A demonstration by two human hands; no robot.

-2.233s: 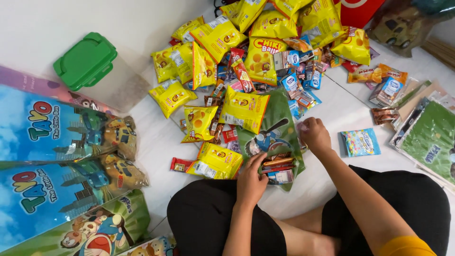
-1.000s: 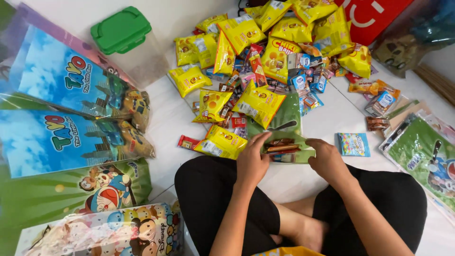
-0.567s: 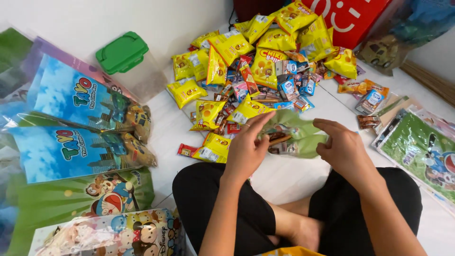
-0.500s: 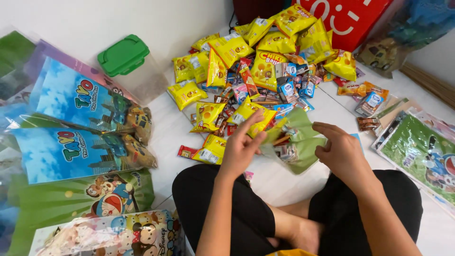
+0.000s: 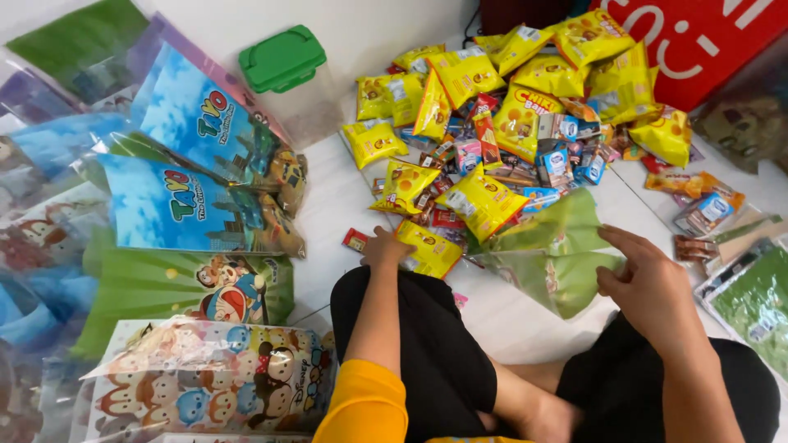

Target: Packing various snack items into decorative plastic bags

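bare white floor [image 5: 332, 205] runs between the snack pile [image 5: 509, 107] and the cartoon bags [image 5: 189, 205].

Yellow-orange sleeve [image 5: 365, 406] near left; black trousers [image 5: 427, 344] across both legs; bare forearms, bare hands, no rings or watch visible.

Bright, even indoor light; soft shadows, edges slightly blurred.
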